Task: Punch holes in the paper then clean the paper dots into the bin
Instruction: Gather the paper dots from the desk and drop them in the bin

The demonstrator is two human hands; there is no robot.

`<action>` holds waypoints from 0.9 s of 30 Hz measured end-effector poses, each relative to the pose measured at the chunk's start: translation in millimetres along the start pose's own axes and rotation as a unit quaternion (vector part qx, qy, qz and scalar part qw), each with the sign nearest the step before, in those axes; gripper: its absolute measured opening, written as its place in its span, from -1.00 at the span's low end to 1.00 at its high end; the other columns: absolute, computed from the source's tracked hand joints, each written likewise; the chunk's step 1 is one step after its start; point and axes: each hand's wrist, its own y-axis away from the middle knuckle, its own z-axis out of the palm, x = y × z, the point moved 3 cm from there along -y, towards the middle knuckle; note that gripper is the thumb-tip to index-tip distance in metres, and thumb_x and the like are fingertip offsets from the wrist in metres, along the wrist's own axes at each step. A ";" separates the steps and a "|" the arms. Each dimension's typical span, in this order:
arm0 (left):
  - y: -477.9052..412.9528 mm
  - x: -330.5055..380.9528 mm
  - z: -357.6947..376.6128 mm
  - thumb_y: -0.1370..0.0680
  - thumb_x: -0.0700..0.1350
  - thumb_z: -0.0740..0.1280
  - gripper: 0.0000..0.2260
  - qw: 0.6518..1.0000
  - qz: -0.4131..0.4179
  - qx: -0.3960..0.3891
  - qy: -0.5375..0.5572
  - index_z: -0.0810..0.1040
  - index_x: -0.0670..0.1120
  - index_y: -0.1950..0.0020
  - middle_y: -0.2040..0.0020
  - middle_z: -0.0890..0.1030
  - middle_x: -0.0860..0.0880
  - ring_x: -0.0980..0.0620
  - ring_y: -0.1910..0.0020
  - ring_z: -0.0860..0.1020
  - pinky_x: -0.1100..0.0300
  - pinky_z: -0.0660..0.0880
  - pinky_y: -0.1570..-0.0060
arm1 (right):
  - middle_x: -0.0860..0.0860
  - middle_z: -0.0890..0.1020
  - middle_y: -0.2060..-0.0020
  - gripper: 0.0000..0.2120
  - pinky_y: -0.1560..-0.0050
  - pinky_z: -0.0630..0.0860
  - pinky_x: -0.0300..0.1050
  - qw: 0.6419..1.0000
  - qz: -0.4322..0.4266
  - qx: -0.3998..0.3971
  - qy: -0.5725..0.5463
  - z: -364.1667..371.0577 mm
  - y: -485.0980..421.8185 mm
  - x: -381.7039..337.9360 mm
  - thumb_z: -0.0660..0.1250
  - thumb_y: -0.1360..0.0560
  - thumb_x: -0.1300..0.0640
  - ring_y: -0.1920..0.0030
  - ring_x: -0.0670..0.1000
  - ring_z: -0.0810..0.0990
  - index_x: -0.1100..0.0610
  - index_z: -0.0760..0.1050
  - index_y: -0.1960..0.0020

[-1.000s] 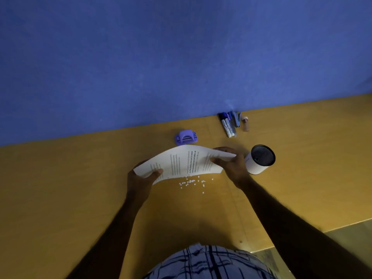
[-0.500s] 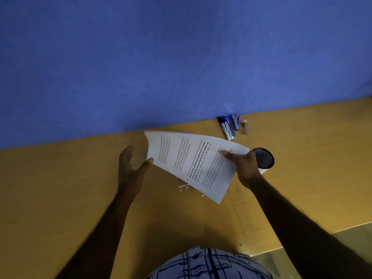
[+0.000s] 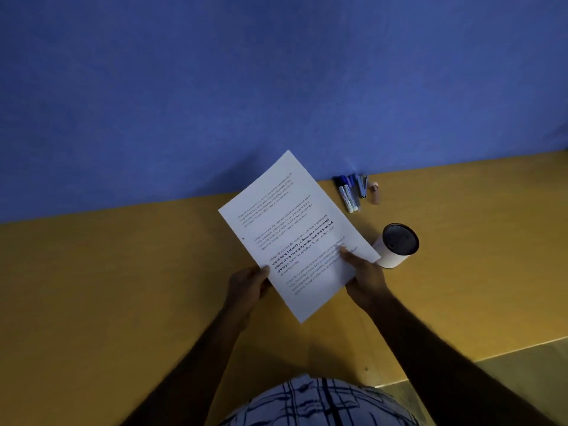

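A printed white sheet of paper [image 3: 295,235] is held up above the desk, tilted with its long side running up-left to down-right. A punched hole shows near its left edge. My left hand [image 3: 247,284] grips the lower left edge. My right hand [image 3: 365,278] pinches the lower right edge, thumb on top of the text. The small white bin [image 3: 396,245] with a dark opening stands on the desk just right of the sheet. The paper dots and the purple punch are hidden behind the sheet.
The wooden desk [image 3: 123,287] runs along a blue partition wall [image 3: 215,87]. Markers [image 3: 349,195], a small stapler and a tan cap lie at the wall behind the bin. The desk's front edge is at the lower right.
The sheet was lifted off the desk and turned to face me. My left hand let go for a moment and now grips its left edge again. The sheet now covers the dots and the punch.
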 end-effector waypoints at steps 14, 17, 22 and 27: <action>12.7 -8.4 -93.8 -0.52 -0.11 0.42 -0.88 0.991 0.051 0.069 -0.101 0.68 -0.02 0.22 0.25 0.72 0.01 0.03 0.26 0.67 0.13 0.59 0.25 | 0.13 0.66 -0.13 -0.63 0.05 0.61 0.05 0.979 0.105 -0.024 0.174 8.7 21.7 46.6 0.45 -0.45 0.08 -0.12 0.20 0.63 0.17 0.56 -0.21; 16.8 -11.8 -128.6 -0.51 -0.11 0.43 -0.87 0.986 0.050 0.081 -0.135 0.68 -0.09 0.22 0.26 0.71 -0.07 -0.05 0.27 0.65 -0.01 0.60 0.17 | 0.15 0.69 -0.02 -0.73 0.16 0.63 0.00 0.956 0.106 -0.049 0.269 24.6 23.3 58.1 0.42 -0.50 0.05 0.03 0.16 0.70 0.17 0.59 -0.13; 16.1 -20.3 -184.7 -0.50 -0.13 0.44 -0.87 0.979 0.037 0.088 -0.178 0.67 -0.13 0.22 0.23 0.68 -0.18 -0.06 0.29 0.59 -0.10 0.57 0.10 | 0.11 0.64 0.22 -0.81 0.30 0.64 -0.03 0.906 0.095 -0.096 0.402 58.8 28.3 89.1 0.33 -0.58 0.10 0.31 0.04 0.66 0.24 0.58 0.00; 5.7 -29.6 -231.8 -0.51 -0.12 0.43 -0.87 0.971 0.027 0.103 -0.214 0.66 -0.13 0.21 0.20 0.67 -0.24 -0.15 0.25 0.60 -0.18 0.56 0.09 | 0.07 0.63 0.20 -0.91 0.33 0.64 -0.07 0.853 0.102 -0.123 0.497 83.3 36.7 124.8 0.35 -0.56 0.19 0.27 0.04 0.65 0.19 0.55 0.10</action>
